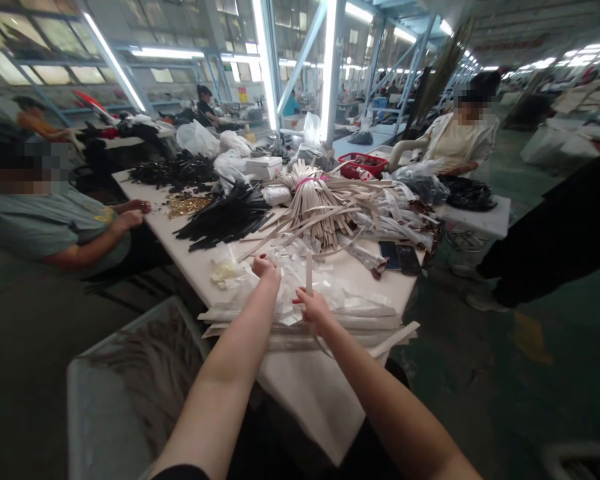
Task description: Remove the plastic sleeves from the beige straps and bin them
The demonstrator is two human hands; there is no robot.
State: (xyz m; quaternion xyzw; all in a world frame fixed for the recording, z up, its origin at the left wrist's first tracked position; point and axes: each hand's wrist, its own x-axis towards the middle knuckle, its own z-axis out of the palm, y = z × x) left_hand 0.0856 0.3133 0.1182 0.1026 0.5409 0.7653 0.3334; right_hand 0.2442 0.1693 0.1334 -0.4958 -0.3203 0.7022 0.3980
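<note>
Beige, one strip [309, 272] stood upright over translucent film [285, 297], pinched in the right hand [314, 310], while the left hand [267, 267] curled, its hold unclear. Work looked midway, a banded bundle [311, 200] farther up the table [193, 268] perhaps waiting

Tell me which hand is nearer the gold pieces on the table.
Left. The left hand is to the right of the gold pieces, on their near side; the right hand, holding a pale strip, is farther right and lower in the view.
</note>
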